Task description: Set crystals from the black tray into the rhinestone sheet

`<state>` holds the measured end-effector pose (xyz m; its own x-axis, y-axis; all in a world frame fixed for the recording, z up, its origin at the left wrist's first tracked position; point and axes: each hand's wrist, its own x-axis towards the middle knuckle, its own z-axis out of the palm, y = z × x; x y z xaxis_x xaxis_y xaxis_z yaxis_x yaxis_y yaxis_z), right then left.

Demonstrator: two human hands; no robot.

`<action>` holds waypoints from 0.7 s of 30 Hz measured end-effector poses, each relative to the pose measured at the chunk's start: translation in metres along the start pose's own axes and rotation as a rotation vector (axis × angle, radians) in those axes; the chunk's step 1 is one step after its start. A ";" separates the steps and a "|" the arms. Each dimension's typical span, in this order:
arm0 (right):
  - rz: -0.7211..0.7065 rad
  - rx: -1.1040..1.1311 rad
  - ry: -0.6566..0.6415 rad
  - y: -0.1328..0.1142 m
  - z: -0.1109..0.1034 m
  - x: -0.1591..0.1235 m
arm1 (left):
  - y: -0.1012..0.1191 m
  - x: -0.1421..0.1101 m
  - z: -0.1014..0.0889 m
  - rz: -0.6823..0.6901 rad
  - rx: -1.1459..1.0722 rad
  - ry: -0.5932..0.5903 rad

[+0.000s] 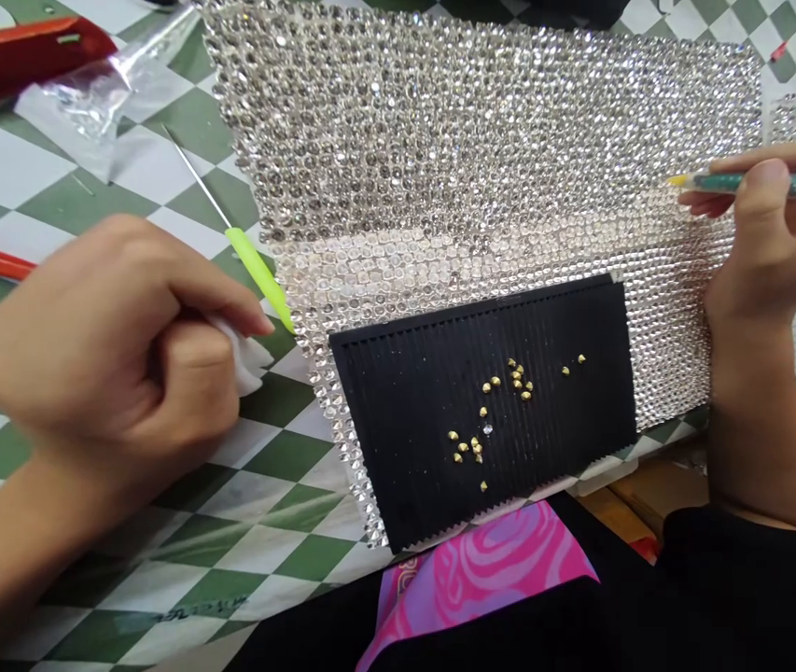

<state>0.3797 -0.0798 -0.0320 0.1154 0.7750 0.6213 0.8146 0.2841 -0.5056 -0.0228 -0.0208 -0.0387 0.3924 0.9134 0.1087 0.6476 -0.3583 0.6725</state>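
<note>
My left hand (138,345) is closed around a crumpled white tissue (249,362), whose edge sticks out past the thumb. Between the fingers of my right hand (768,215) is a green pencil (726,182) with a yellow tip, its point over the sheet of rhinestones (474,131). That sheet is covered in rows of silver stones, with a paler band across its middle. On its lower part rests a black ridged tray (404,448). Several small gold-backed stones (520,378) lie scattered on the tray, along with one clear stone (488,429).
A tool with a lime-green handle (261,280) and thin metal shaft lies left of the sheet. Red-handled items (26,61) and a clear plastic bag (96,103) are at upper left. The table has a green-and-white checked cover (244,523).
</note>
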 end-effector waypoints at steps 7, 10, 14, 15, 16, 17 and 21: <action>-0.024 0.025 0.077 -0.010 0.001 0.001 | -0.001 0.002 -0.002 -0.003 0.026 -0.039; 0.030 0.004 0.084 -0.039 -0.002 -0.007 | 0.000 0.002 0.000 0.008 0.017 -0.008; 0.031 -0.040 -0.086 -0.091 -0.010 -0.025 | 0.002 0.001 0.001 0.031 0.003 0.031; 0.024 -0.029 -0.186 -0.101 -0.012 -0.029 | 0.002 0.001 0.001 0.019 0.005 0.031; 0.010 -0.013 -0.263 -0.109 -0.014 -0.032 | 0.002 0.000 0.000 0.005 0.009 0.027; -0.012 0.015 -0.321 -0.115 -0.015 -0.036 | 0.002 0.000 -0.001 -0.003 0.012 0.009; -0.048 0.062 -0.343 -0.125 -0.013 -0.046 | -0.001 0.000 -0.001 0.037 0.015 -0.018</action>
<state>0.2800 -0.1584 0.0110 -0.1282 0.9014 0.4137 0.7770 0.3505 -0.5229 -0.0243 -0.0207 -0.0390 0.4277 0.8959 0.1201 0.6423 -0.3947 0.6570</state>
